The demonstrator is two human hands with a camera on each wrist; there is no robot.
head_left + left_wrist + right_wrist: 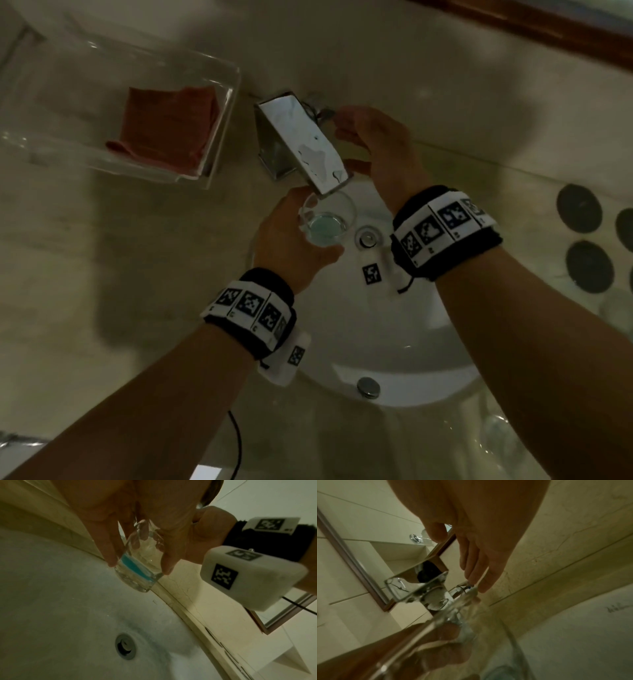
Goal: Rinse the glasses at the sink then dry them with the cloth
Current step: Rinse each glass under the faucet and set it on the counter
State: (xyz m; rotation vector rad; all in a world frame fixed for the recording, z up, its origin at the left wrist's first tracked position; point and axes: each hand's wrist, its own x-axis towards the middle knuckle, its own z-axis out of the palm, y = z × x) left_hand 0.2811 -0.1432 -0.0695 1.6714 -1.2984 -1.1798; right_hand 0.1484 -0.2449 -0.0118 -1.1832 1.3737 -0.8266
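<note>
Over the sink (428, 342), under the end of that flat chrome faucet (301, 144), the left hand (291, 236) has its fingers and thumb wrapped round a clear glass (329, 219) with a bluish tint at the base (could be the glass itself or something in it, hard to say). The glass sits upright, mouth just below the spout lip, above the basin and up-left of the drain (367, 237). The right hand (373, 144) is reaching to the small lever (322, 113) behind the faucet, fingers fairly straight with the tips at it; it isn't curled round anything I can make out. I can't see a clear stream of water, so my guess is the tap is being worked right now.

For doing this bit well, I'd ease the lever gently so the flow doesn't splash off the wide spout, keep the glass low in the basin, tilt and swirl it, then tip it out.

The red cloth (168, 126) waits in a clear tray (219, 157) on the bench (102, 240), well left of the faucet.
</note>
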